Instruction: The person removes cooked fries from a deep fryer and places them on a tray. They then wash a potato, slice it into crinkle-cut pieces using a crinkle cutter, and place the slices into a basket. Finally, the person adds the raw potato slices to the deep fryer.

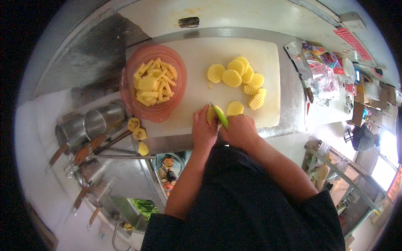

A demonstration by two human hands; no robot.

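Note:
My left hand (203,131) presses a ridged yellow slice (210,116), apparently potato, onto the white cutting board (194,53) near its front edge. In my right hand (241,131) is a green-handled cutting tool (222,118); its thin blade, mostly hidden, meets that slice beside my left fingers. Just beyond my right knuckles lies one loose crinkle-cut slice (235,108). Several more ridged slices (231,78) lie scattered and overlapping farther back on the board. A pink plastic colander (181,78) stands over the board's left end, holding a heap of crinkle-cut strips (155,83).
Three yellow pieces (140,134) sit left of the board, below the colander. A cleaver (296,56) lies beyond the board's right edge, beside plastic bags (323,78). Wooden-handled strainers (89,149) and metal pots (73,128) stand at the left. Leafy greens (143,207) show lower left.

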